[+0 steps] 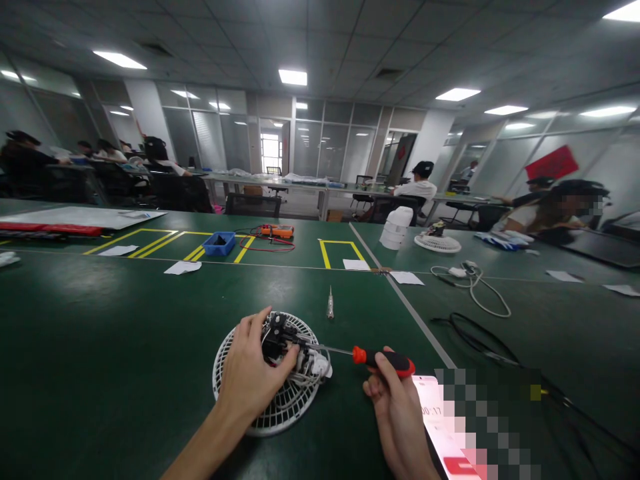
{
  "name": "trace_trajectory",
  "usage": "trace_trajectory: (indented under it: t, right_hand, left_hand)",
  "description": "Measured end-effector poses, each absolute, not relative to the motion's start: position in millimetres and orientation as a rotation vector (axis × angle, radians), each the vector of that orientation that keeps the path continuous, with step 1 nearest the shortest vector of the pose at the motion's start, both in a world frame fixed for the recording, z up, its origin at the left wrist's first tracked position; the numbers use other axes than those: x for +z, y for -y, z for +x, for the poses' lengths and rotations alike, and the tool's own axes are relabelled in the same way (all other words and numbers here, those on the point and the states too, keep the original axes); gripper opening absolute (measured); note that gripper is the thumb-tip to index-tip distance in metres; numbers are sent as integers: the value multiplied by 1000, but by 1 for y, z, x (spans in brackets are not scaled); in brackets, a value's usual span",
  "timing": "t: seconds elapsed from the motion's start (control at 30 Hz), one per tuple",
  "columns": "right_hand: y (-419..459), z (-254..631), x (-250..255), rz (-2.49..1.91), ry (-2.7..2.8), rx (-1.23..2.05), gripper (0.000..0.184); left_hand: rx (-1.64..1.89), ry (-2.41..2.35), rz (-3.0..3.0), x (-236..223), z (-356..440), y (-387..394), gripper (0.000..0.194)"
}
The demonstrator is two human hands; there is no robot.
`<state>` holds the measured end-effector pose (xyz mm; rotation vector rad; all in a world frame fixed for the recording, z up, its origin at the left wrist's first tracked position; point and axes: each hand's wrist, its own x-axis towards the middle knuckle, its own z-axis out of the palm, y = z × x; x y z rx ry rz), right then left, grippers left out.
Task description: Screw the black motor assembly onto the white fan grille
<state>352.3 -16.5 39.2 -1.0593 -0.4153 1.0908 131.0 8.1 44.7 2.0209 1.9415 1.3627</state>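
Note:
A round white fan grille [285, 415] lies on the green table with a fan motor assembly [275, 337] on top of it, black at the upper left. White parts and wires [316, 365] sit at the assembly's right side. My left hand [257, 367] is wrapped around the black part, thumb and fingers on either side. In my right hand [393, 387] is a screwdriver [383, 360] with a red and black handle. Its shaft points left, and the tip reaches the motor assembly near my left thumb; the exact contact spot is hidden.
Beyond the grille lies a small clear-handled screwdriver [330, 305]. A blue bin [219, 244] and an orange multimeter [277, 231] stand farther back. A lit phone [435, 420] is by my right hand. Cables [480, 340], a white cylinder [397, 228] and another fan grille [437, 243] are rightward. People sit around.

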Motion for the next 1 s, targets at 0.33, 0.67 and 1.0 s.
trace_trajectory:
  t: [0.33,0.67,1.0]
  right_hand:
    - [19,352,43,-1073,428,1075,45]
    - [16,353,38,-1085,478,1083,46]
    - [16,354,38,-1148,436,1128,48]
  left_hand:
    - [1540,-1700,1840,25,133,-5,78]
    - [1578,-1666,1689,20,134,-5,68]
    - [1593,-1630,1580,18,134,-8,63]
